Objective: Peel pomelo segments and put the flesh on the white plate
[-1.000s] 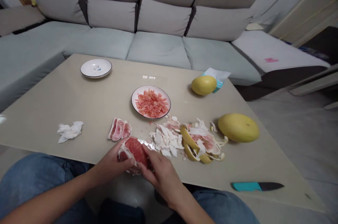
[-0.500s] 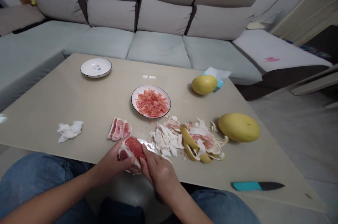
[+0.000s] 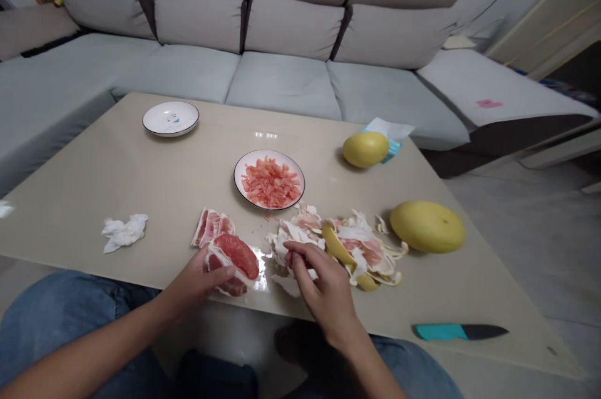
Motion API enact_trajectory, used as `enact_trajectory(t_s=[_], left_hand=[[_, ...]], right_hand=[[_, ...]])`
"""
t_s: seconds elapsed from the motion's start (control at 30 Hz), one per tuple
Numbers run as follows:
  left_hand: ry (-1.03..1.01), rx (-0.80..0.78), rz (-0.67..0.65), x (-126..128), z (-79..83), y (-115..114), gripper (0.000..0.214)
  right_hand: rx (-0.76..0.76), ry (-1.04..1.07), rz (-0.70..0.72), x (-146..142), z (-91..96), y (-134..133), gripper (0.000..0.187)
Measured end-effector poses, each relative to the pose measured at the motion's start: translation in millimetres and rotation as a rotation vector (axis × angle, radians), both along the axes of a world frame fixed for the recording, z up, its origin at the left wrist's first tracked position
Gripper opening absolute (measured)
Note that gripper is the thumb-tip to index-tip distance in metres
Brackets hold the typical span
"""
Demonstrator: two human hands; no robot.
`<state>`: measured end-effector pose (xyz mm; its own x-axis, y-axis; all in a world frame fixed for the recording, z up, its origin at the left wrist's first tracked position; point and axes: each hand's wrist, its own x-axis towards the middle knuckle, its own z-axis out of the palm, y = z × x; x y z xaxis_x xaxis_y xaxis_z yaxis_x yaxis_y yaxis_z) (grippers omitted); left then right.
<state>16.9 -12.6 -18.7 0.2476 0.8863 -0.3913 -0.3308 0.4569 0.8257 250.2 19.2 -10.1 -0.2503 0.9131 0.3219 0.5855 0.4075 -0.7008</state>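
Note:
My left hand (image 3: pixel 200 277) is wrapped round a chunk of red pomelo (image 3: pixel 240 255) near the table's front edge, its red flesh exposed on top and white membrane round the side. Over the heap of white membrane scraps (image 3: pixel 288 230), my right hand (image 3: pixel 323 286) has thumb and fingers pinched together; whatever is between the fingertips is too small to make out. Several pomelo segments (image 3: pixel 211 225) in their skin lie just behind the chunk, partly covered by it. Farther back, a white plate (image 3: pixel 239 188) with a dark rim holds peeled red pulp pieces (image 3: pixel 271 183).
Yellow peel (image 3: pixel 335 242) is piled right of the scraps. A whole pomelo (image 3: pixel 427 227) and another pomelo (image 3: pixel 365 149) stand at right, with a tissue pack (image 3: pixel 394 136) behind. A knife (image 3: pixel 460 332) lies front right, a crumpled tissue (image 3: pixel 124 232) left, a second plate (image 3: pixel 170 118) back left.
My right hand has come away from the pomelo chunk and moved right, over the membrane scraps. My left hand still holds the chunk, now tilted with more red flesh showing.

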Motion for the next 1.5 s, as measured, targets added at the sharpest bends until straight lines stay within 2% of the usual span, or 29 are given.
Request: enact_trajectory(t_s=[0.17, 0.27, 0.33, 0.43, 0.53, 0.6, 0.63, 0.7, 0.77, 0.9, 1.07, 1.17, 1.3, 1.5], left_hand=[[-0.020, 0.009, 0.055, 0, 3.6, 1, 0.030], [-0.004, 0.011, 0.107, 0, 6.4, 0, 0.031], [0.003, 0.015, 0.130, 1, 8.9, 0, 0.032], [0.019, 0.014, 0.155, 2, 12.3, 1, 0.033], [0.018, 0.017, 0.171, 3, 12.4, 1, 0.034], [0.019, 0.030, 0.156, 2, 9.9, 1, 0.033], [0.026, 0.042, 0.141, 1, 8.0, 0, 0.032], [0.053, 0.071, 0.104, 1, 3.8, -2, 0.033], [0.091, 0.105, 0.094, 1, 0.3, -4, 0.040], [0.235, 0.197, 0.114, 4, -2.6, -8, 0.063], [0.489, 0.352, 0.069, 4, -2.2, -12, 0.056], [0.545, 0.379, 0.056, 5, -0.7, -13, 0.053], [0.443, 0.291, 0.066, 6, 0.4, -14, 0.057], [0.220, 0.136, 0.055, 4, -2.1, -10, 0.065]], right_hand=[[0.088, -0.262, 0.011, 13, -14.5, 10, 0.025], [0.170, -0.341, 0.007, 14, -15.0, 11, 0.032], [0.164, -0.362, 0.002, 10, -12.0, 9, 0.026], [0.062, -0.303, -0.003, 1, -5.9, 2, 0.015], [0.002, -0.189, -0.005, -9, -0.7, -5, 0.028], [-0.027, -0.087, 0.050, -14, 1.7, -9, 0.016], [-0.066, -0.016, 0.086, -16, 2.7, -11, 0.016], [-0.188, 0.128, 0.129, -20, 3.8, -14, 0.028], [-0.268, 0.211, 0.115, -25, 3.8, -17, 0.022], [-0.205, 0.185, 0.092, -31, 0.9, -22, 0.011], [-0.062, 0.079, 0.081, -33, -1.5, -24, 0.016], [-0.021, 0.013, 0.065, -32, -2.4, -24, 0.016], [-0.035, 0.007, 0.029, -33, -1.7, -23, 0.015], [-0.142, 0.101, 0.034, -33, 6.6, -20, 0.015]])
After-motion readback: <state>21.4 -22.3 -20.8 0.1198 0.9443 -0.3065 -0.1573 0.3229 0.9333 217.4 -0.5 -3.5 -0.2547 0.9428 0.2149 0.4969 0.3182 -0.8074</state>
